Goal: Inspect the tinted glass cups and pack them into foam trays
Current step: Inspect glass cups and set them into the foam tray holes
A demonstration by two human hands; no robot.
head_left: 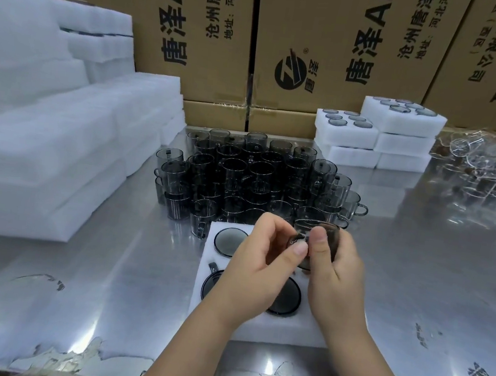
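While tall stacks of white foam blocks point(42, 147) fill the left of the frame, a crowd of smoke-grey tinted glass cups point(251, 175) stands at centre on the shiny steel table point(103, 288). Just below it, the left hand point(249, 266) and the right hand point(335, 276) pinch one tilted grey glass cup point(328, 233) between thumbs and curled fingers, above a white foam tray point(279, 329) whose round pockets hold cups. Filled white foam trays point(377, 138) sit stacked at upper right, with clear glassware point(487, 164) beyond.

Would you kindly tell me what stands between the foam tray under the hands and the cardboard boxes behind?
In the head view, a dense cluster of loose tinted glass cups stands on the steel table between the foam tray and the cardboard boxes.
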